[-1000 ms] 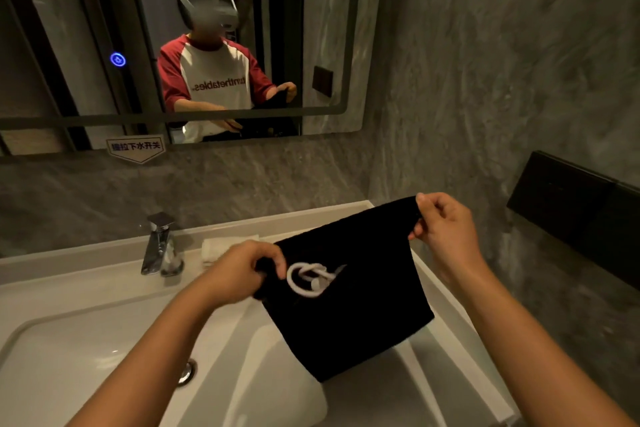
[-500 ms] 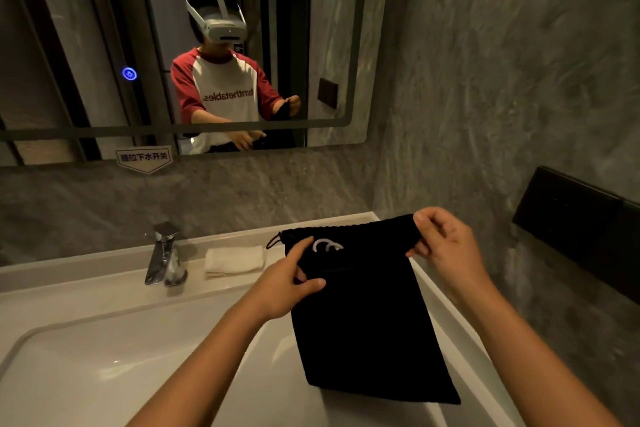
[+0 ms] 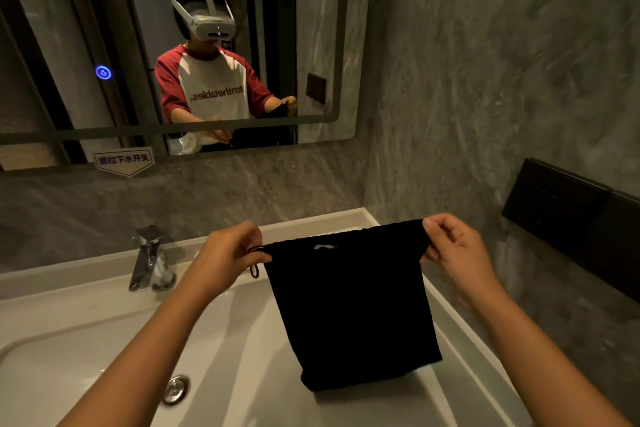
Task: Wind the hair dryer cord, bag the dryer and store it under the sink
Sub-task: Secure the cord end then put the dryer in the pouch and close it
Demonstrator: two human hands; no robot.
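A black drawstring bag (image 3: 349,308) hangs flat above the right side of the white sink (image 3: 86,333). My left hand (image 3: 225,253) pinches its top left corner, where a small cord loop dangles. My right hand (image 3: 453,246) pinches the top right corner. The rim is stretched level between both hands, and a sliver of a white mark shows just under it. No hair dryer or cord is in view.
A chrome faucet (image 3: 147,258) stands at the back of the basin, and a drain knob (image 3: 176,388) sits on its front wall. A mirror (image 3: 173,45) hangs above. A black wall panel (image 3: 571,222) juts out on the right marble wall.
My left hand has slid from the bag's middle up to its top left corner. The bag now hangs straight with its rim pulled taut, and the white logo has turned out of sight.
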